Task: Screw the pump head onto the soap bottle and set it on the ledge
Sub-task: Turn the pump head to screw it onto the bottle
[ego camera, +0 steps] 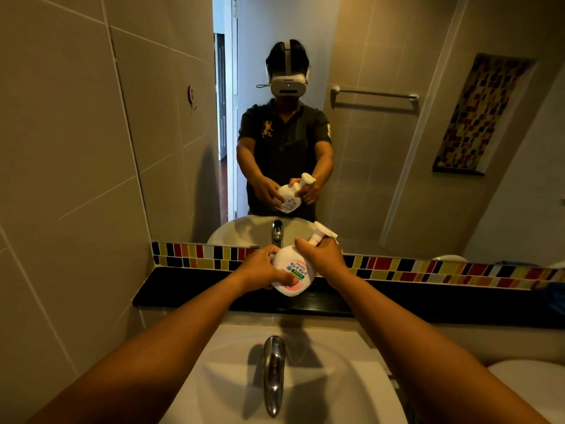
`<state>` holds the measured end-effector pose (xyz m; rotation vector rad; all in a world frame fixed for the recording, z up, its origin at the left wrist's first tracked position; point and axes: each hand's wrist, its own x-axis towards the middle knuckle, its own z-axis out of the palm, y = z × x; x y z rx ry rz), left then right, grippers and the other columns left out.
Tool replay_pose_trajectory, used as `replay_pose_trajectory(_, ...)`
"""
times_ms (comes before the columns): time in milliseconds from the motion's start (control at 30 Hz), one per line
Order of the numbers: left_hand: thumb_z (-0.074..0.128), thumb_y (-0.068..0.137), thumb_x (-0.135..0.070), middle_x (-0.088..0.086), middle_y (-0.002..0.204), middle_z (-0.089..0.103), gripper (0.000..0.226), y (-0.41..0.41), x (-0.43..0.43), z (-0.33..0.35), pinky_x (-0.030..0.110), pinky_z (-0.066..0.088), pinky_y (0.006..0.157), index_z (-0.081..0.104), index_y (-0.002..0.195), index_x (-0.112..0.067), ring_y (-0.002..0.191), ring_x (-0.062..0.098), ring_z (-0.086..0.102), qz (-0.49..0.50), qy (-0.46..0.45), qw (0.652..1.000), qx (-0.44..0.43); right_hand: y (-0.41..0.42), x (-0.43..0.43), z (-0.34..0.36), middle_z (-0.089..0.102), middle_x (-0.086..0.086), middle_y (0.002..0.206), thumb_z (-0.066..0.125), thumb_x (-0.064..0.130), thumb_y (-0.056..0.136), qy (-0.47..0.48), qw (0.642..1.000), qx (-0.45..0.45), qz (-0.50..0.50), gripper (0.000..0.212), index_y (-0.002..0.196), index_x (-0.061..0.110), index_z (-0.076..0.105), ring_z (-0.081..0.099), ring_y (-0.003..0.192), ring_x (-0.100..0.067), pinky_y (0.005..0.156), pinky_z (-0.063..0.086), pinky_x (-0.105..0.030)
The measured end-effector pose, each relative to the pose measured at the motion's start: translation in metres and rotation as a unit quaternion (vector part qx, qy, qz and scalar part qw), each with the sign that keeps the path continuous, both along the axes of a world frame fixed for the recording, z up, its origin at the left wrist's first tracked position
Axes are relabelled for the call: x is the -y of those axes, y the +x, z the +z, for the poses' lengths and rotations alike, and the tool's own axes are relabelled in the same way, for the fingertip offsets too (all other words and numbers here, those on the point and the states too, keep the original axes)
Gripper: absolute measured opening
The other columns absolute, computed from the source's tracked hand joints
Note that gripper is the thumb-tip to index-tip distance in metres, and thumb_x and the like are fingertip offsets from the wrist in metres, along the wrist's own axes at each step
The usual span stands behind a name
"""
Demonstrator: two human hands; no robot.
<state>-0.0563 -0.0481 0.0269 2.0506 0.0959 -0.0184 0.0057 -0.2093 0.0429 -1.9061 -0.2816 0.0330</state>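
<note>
A white soap bottle (292, 272) with a pink and green label is held tilted to the right above the black ledge (183, 293). My left hand (263, 269) grips the bottle's body from the left and below. My right hand (322, 257) wraps around the bottle's neck. The white pump head (321, 235) sits on the neck, and its nozzle sticks out above my right fingers. The joint between pump and bottle is hidden by my right hand. Both arms are stretched out over the sink.
A white sink (351, 381) with a chrome tap (274, 371) lies below my arms. A band of coloured mosaic tiles (428, 270) runs behind the ledge, under a large mirror (367, 148). Something blue (555, 296) sits at the right edge. Tiled wall stands on the left.
</note>
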Motion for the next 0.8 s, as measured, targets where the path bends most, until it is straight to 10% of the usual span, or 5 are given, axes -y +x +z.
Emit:
replay_pose_trajectory(300, 0.086, 0.070, -0.024, 0.008, 0.120, 0.067, 0.069, 0.012, -0.013, -0.007, 0.037, 0.064, 0.073, 0.052, 0.130, -0.017, 0.104, 0.026, 0.069, 0.005, -0.064, 0.997, -0.043, 0.004, 0.010, 0.004, 0.070, -0.007, 0.094, 0.067, 0.039, 0.088, -0.007, 0.995, -0.032, 0.094, 0.032, 0.105, 0.011, 0.065, 0.067, 0.074, -0.015, 0.055, 0.050, -0.018)
replay_pose_trajectory(633, 0.082, 0.075, -0.013, 0.011, 0.121, 0.067, 0.060, 0.024, -0.023, -0.035, 0.041, 0.063, 0.078, 0.055, 0.129, -0.014, 0.104, 0.026, 0.070, 0.034, -0.196, 0.976, -0.091, 0.015, 0.016, -0.046, 0.070, -0.006, 0.113, 0.067, 0.037, 0.089, -0.029, 0.975, -0.145, 0.163, 0.047, 0.133, 0.029, 0.054, 0.070, 0.096, -0.026, 0.076, 0.057, -0.035)
replay_pose_trajectory(800, 0.076, 0.080, -0.014, 0.011, 0.122, 0.068, 0.057, 0.036, -0.026, -0.054, 0.042, 0.062, 0.083, 0.054, 0.132, -0.012, 0.106, 0.026, 0.070, 0.027, -0.214, 0.971, -0.107, 0.023, 0.006, -0.063, 0.068, -0.004, 0.114, 0.068, 0.027, 0.089, -0.035, 0.973, -0.155, 0.166, 0.049, 0.134, 0.021, 0.051, 0.070, 0.090, -0.018, 0.063, 0.057, -0.023)
